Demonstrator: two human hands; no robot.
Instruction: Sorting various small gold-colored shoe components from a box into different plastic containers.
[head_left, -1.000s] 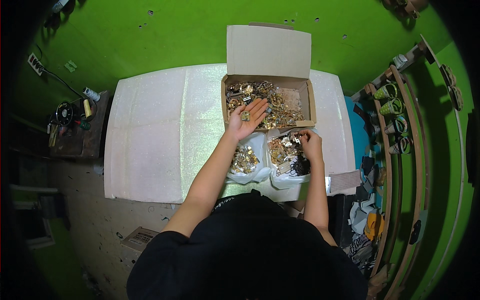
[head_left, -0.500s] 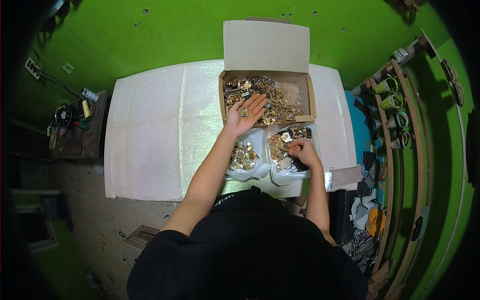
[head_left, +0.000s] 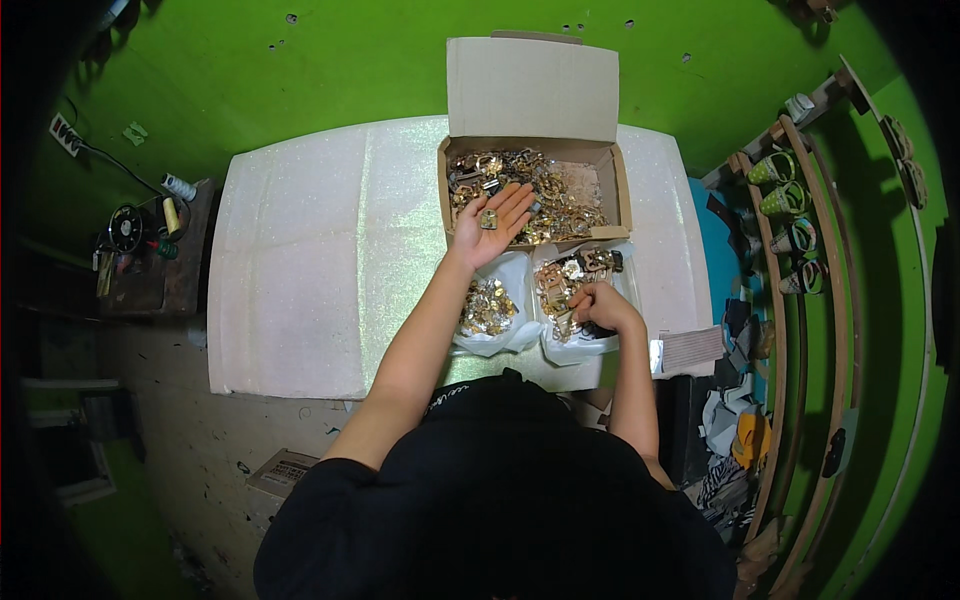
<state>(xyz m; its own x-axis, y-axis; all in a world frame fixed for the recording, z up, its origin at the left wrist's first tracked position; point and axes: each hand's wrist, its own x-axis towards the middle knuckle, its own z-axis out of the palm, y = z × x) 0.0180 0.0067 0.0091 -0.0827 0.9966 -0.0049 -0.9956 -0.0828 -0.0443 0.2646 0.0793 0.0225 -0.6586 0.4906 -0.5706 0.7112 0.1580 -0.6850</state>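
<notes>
My left hand [head_left: 502, 230] is palm up with its fingers stretched out, over the near side of an open cardboard box [head_left: 626, 208]. On that palm rests a small square gold-coloured buckle [head_left: 488, 219]. My right hand [head_left: 606, 305] is closed, fingertips down among the metal buckles [head_left: 556, 290] in the right plastic-lined container [head_left: 590, 352]; what it pinches, if anything, is hidden. Gold and silver metal pieces [head_left: 486, 308] fill the white plastic-lined container [head_left: 505, 345] below my left wrist. Many mixed metal fittings [head_left: 560, 205] lie in the box.
A pale, shimmering sheet [head_left: 290, 270] covers the table against a green wall. The box's raised lid [head_left: 533, 88] stands at the back. A striped piece [head_left: 692, 348] lies at the right edge. Sandals [head_left: 783, 200] hang on a rack to the right; a sewing-type machine [head_left: 126, 230] stands left.
My right hand has shifted slightly left and its fingers reach lower among the buckles. My left hand stays nearly still with the buckle on its palm.
</notes>
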